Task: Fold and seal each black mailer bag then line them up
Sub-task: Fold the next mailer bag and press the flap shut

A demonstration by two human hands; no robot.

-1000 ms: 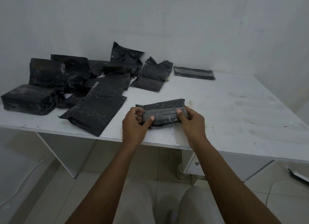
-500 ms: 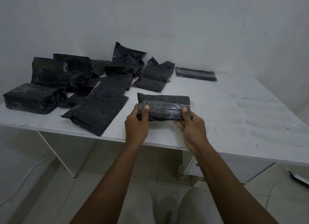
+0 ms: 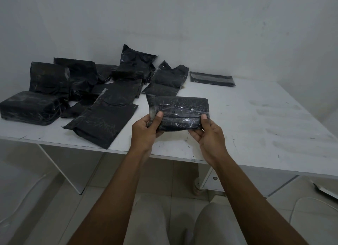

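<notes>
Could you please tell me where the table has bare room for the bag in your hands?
Bare: the table's right half, between the flat bag at the back and the front edge. Crowded: the left half, covered by loose bags.

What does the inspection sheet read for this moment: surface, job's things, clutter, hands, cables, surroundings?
Surface: white table, scuffed and marked.
Job's things: folded mailer bag held in both hands; flat bag lying alone by the far wall; loose bags heaped at left.
Clutter: nothing seen.
Hands: left hand and right hand each grip one end of the folded mailer bag.
Cables: white cable on the floor, right.
Surroundings: white walls, tiled floor.
</notes>
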